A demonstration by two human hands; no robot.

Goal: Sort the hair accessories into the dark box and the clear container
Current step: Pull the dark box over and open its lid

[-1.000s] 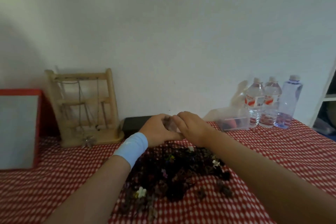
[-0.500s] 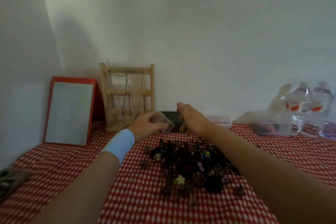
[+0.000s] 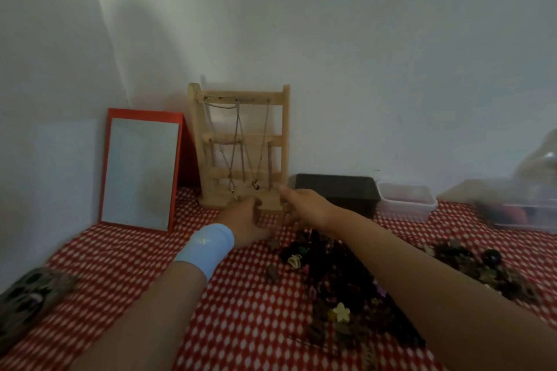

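Observation:
A pile of dark hair accessories [image 3: 334, 286] lies on the red checked tablecloth [image 3: 126, 265], with a cream flower clip [image 3: 342, 312] in it. A second heap [image 3: 473, 262] lies further right. The dark box [image 3: 337, 190] stands by the wall, and a clear container [image 3: 407, 200] holding reddish items sits right of it. My left hand [image 3: 245, 217], with a pale blue wristband, curls around a small clear container that is blurred, just in front of the wooden rack. My right hand [image 3: 304, 203] reaches beside it with fingers stretched out and holds nothing.
A wooden rack [image 3: 241, 144] hung with chains and a red-framed mirror [image 3: 141, 172] lean on the wall at the left. A larger clear tub [image 3: 527, 208] and a blurred bottle [image 3: 550, 159] stand at the far right. A leopard-patterned item [image 3: 27, 295] lies at the left edge.
The view swung left. The hands parted from above the pile; my left hand carried the small clear container leftward toward the rack, and my right hand followed with its fingers extended.

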